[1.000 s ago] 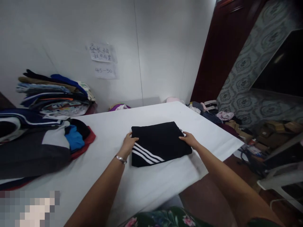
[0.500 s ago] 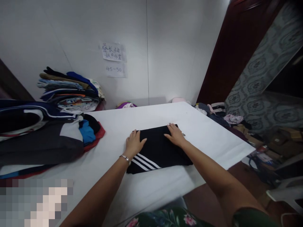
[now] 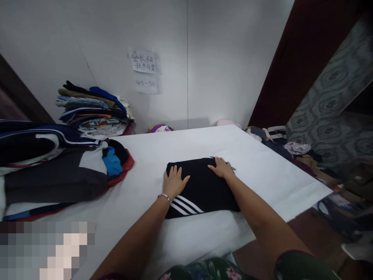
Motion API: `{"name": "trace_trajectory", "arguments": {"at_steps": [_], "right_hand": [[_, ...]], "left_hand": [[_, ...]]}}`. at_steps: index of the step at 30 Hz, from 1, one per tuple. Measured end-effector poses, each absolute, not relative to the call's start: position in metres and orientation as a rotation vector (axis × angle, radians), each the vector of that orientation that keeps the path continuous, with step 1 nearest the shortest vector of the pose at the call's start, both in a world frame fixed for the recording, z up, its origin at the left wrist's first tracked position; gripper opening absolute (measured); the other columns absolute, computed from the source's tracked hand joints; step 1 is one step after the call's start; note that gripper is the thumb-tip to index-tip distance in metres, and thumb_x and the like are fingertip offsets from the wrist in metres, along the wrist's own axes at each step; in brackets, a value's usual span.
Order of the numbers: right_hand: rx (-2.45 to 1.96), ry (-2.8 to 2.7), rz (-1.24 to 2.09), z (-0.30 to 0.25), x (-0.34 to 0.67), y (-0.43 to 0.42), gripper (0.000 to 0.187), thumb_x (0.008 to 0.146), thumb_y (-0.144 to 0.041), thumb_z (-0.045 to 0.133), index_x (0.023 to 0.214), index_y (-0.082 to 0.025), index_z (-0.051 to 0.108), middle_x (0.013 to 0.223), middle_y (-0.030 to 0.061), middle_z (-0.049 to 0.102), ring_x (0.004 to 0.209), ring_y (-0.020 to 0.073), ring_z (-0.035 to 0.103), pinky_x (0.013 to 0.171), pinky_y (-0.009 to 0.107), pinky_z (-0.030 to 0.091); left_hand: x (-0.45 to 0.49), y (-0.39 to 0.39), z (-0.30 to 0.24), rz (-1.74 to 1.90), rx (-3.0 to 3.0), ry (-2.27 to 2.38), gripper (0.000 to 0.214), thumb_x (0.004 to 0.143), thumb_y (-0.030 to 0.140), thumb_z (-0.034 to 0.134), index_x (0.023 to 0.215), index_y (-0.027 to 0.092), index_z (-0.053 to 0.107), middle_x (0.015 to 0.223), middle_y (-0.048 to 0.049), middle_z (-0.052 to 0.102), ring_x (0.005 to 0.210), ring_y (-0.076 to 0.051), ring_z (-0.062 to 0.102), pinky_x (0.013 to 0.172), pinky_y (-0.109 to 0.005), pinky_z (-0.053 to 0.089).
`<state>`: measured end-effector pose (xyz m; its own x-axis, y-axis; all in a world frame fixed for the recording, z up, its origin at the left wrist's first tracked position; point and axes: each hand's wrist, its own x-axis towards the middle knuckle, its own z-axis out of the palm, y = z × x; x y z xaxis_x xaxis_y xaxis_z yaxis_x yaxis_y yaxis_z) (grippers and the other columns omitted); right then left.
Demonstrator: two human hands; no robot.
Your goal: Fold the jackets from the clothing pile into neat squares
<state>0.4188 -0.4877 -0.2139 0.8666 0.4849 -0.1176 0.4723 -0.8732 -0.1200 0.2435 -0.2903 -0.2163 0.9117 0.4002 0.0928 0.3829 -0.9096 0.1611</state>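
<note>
Black cloth under both palms: it's a folded garment (image 3: 201,186) with white stripes (image 3: 186,205) at its near left corner, lying on the white worktop (image 3: 151,151), close to the near edge. Left hand (image 3: 175,182) flat on its left side, fingers splayed towards the worktop's far edge, thumb out to the right, a bracelet (image 3: 165,197) at the wrist. Right hand (image 3: 222,168) over the far right corner, fingers slanting away, thumb pointing left; the two well apart, neither clamped on anything. That right forearm (image 3: 259,214) covers part of the garment's right edge, and a small dark cord (image 3: 234,168) beside the hand is too tiny to make out. At the worktop's left edge, a clothes heap (image 3: 58,175) runs out of view, its lower part lost behind coarse pixels.
</note>
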Motion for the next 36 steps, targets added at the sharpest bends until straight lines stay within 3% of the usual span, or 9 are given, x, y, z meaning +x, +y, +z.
{"name": "trace_trajectory", "arguments": {"at_steps": [6,11,17,25,28,36], "right_hand": [[-2.917,-0.746,0.309,-0.196,0.416,-0.486,0.077,0.091,-0.066,0.022,0.148,-0.015,0.028,0.156,0.0139,0.022,0.144,0.0284,0.014,0.111,0.056,0.016],[-2.848,-1.030,-0.015,-0.194,0.374,-0.497,0.077,0.090,-0.068,0.021,0.147,-0.017,0.032,0.157,0.0121,0.019,0.146,0.0283,0.009,0.114,0.056,0.005],[-2.884,-1.037,-0.088,-0.222,0.348,-0.523,0.075,0.091,-0.067,0.021,0.144,-0.017,0.039,0.152,0.0126,0.033,0.143,0.0279,0.022,0.115,0.051,0.010],[-2.905,-1.042,-0.125,-0.224,0.351,-0.524,0.075,0.092,-0.066,0.019,0.145,-0.016,0.038,0.152,0.0114,0.032,0.143,0.0265,0.022,0.115,0.049,0.010],[-2.910,-1.043,-0.136,-0.226,0.351,-0.525,0.075,0.092,-0.066,0.018,0.145,-0.016,0.037,0.152,0.0108,0.032,0.143,0.0262,0.022,0.115,0.050,0.010],[-2.948,-1.013,-0.016,-0.212,0.348,-0.520,0.073,0.093,-0.064,0.019,0.146,-0.016,0.036,0.153,0.0123,0.031,0.143,0.0281,0.021,0.114,0.053,0.012]], "left_hand": [[0.244,-0.290,-0.215,0.176,2.934,0.605,0.071,0.089,0.061,0.029,0.141,0.015,0.041,0.152,-0.0162,0.032,0.142,-0.031,0.023,0.112,-0.055,0.017],[0.245,-0.290,-0.216,0.185,2.946,0.606,0.071,0.089,0.061,0.027,0.142,0.015,0.041,0.152,-0.0166,0.033,0.142,-0.031,0.024,0.112,-0.055,0.017],[0.245,-0.292,-0.219,0.188,2.945,0.606,0.073,0.089,0.061,0.026,0.142,0.013,0.041,0.151,-0.0170,0.034,0.142,-0.032,0.023,0.111,-0.056,0.018],[0.247,-0.285,-0.198,0.037,2.743,0.631,0.076,0.088,0.065,0.025,0.145,0.015,0.035,0.155,-0.0143,0.026,0.144,-0.031,0.019,0.113,-0.055,0.019],[0.225,-0.291,-0.193,0.148,2.753,0.573,0.076,0.089,0.065,0.023,0.146,0.015,0.033,0.156,-0.0134,0.023,0.145,-0.030,0.016,0.113,-0.056,0.018],[0.166,-0.317,-0.225,0.259,2.965,0.298,0.073,0.090,0.063,0.026,0.144,0.015,0.037,0.154,-0.0112,0.028,0.145,-0.026,0.017,0.116,-0.053,0.008]]}}
